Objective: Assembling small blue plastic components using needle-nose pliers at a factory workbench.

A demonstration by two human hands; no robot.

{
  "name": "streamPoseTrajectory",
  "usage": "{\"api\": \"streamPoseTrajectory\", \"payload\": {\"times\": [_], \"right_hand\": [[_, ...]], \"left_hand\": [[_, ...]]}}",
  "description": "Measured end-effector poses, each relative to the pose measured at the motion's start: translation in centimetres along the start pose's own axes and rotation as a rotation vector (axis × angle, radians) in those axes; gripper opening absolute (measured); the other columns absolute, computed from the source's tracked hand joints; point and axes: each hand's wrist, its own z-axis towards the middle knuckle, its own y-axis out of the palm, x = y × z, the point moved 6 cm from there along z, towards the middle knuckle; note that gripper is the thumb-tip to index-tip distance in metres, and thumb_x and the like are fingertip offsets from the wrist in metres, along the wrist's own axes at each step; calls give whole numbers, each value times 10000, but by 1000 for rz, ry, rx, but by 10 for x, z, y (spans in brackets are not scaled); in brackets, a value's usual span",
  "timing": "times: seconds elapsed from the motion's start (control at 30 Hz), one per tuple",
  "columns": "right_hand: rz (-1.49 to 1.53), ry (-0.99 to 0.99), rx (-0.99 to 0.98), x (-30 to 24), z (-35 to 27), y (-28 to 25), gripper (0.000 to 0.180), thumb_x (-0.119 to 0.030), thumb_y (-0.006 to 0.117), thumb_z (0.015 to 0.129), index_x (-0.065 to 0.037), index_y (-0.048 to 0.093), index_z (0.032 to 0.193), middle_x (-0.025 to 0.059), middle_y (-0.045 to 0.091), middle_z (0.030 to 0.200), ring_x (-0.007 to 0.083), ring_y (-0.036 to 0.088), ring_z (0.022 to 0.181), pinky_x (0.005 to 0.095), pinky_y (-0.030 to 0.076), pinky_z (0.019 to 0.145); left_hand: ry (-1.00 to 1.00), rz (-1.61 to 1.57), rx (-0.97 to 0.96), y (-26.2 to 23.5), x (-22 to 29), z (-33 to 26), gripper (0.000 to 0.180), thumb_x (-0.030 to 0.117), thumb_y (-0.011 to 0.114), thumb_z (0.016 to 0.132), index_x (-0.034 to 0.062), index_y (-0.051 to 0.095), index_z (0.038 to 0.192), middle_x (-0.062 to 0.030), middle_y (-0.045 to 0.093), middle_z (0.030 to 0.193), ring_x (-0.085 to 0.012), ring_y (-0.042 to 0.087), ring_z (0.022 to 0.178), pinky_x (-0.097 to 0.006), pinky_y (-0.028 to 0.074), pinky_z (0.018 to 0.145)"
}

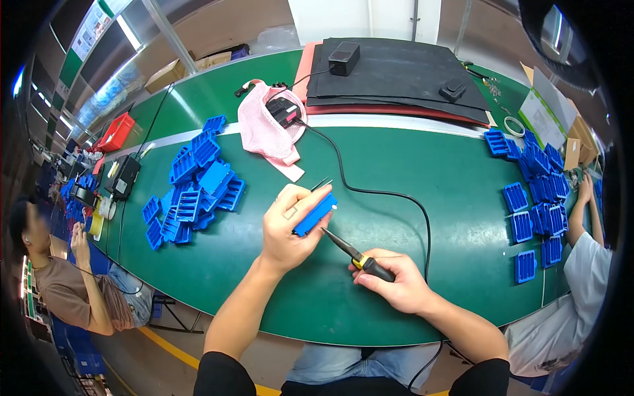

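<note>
My left hand [290,224] grips a small blue plastic case [316,215] above the table, its narrow side turned up. Thin dark wire-like ends [321,183] stick out beyond the fingers; what they belong to is hidden. In my right hand [399,280] are needle-nose pliers [356,256] with black and yellow handles. Their grey pointed tip reaches the near end of the case; I cannot tell whether it touches. To the left lies a heap of blue slotted cases [198,188].
More blue cases [538,185] lie at the right. A black cable [376,192] curves from a dark box [284,111] on pink cloth [264,132]. Behind are black sheets [396,72] with a power adapter [344,58]. People sit left [86,290] and right [581,284].
</note>
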Motion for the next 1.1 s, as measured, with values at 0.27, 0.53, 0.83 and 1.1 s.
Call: {"api": "streamPoseTrajectory", "payload": {"times": [0.27,0.53,0.83,1.1], "right_hand": [[-5,-19,20,1,0,-3,144,-80,661,835,41,640,910,79,613,903,142,571,790,262,446,715],[-57,-28,20,-1,0,-1,107,-92,644,854,7,638,815,67,570,823,146,532,714,281,417,644],[-74,-10,0,-7,1,-1,138,-95,626,870,8,615,778,71,539,775,156,524,684,286,410,625],[-96,10,-12,-7,0,-4,127,-84,631,862,21,615,791,75,551,776,160,534,679,289,418,624]], "left_hand": [[19,19,-21,4,0,-2,491,-56,710,624,48,666,1102,-83,578,784,-231,554,701,-316,455,623],[109,116,-36,2,8,0,436,-70,719,642,11,670,1068,-102,594,786,-212,579,677,-295,462,594],[-2,-30,-94,8,-1,-2,488,-68,704,651,36,646,1123,-91,581,802,-236,554,739,-322,460,647],[-11,-18,-89,8,-3,-1,487,-70,700,656,30,644,1130,-86,574,797,-230,555,736,-318,459,655]]}}
